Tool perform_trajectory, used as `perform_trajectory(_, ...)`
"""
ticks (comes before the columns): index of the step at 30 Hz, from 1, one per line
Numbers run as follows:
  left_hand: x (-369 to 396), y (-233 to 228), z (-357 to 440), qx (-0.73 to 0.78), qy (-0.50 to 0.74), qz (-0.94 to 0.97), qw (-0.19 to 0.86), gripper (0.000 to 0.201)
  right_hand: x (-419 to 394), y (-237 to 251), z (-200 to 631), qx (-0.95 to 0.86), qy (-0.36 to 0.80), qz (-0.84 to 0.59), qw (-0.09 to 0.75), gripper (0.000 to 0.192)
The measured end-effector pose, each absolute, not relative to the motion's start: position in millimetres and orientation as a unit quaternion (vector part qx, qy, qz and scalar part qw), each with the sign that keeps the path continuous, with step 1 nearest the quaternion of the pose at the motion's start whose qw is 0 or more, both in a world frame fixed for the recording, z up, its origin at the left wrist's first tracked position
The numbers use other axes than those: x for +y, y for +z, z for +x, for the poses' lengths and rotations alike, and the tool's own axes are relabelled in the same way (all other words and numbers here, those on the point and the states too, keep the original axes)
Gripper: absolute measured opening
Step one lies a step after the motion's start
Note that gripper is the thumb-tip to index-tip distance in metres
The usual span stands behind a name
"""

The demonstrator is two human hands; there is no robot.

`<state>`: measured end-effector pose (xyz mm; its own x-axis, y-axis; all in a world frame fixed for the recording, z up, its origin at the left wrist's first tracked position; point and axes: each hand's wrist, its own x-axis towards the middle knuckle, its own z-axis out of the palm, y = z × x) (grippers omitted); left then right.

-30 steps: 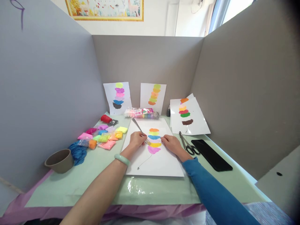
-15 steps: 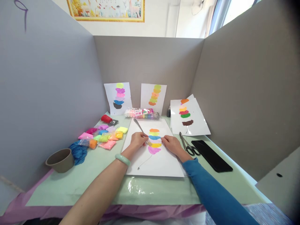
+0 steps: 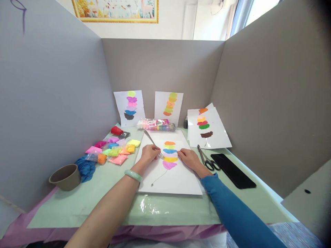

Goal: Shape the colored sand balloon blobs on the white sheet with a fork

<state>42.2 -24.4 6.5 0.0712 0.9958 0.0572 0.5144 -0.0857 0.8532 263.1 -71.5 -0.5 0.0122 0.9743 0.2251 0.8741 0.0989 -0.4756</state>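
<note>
Over the white sheet [image 3: 176, 182], your left hand [image 3: 149, 153] has the fork [image 3: 150, 138] in its grip, tines at the sheet's coloured bands [image 3: 170, 159], while your right hand [image 3: 190, 158] rests on the sheet's right half, its grip unclear.

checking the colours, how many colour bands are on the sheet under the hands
6, on the white sheet, far to near: orange band, lime-yellow band, blue band, lilac band, yellow band, pink-purple band. None seems hidden.
</note>
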Motion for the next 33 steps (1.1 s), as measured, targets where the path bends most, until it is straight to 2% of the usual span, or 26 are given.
perform_trajectory(10, -24, 5, 44, 0.571, 0.365, 0.633, 0.374, 0.014, -72, 0, 263, -0.695, 0.097, -0.664, 0.258, 0.031)
perform_trajectory(20, -33, 14, 48, 0.581, 0.346, 0.65, 0.346, 0.01, -71, -1, 263, -0.697, 0.096, -0.662, 0.257, 0.032)
perform_trajectory(28, -32, 13, 47, 0.581, 0.37, 0.614, 0.385, 0.01, -71, -2, 263, -0.696, 0.096, -0.661, 0.262, 0.031)
perform_trajectory(33, -33, 15, 49, 0.588, 0.356, 0.632, 0.358, 0.01, -71, -2, 263, -0.693, 0.104, -0.663, 0.264, 0.031)
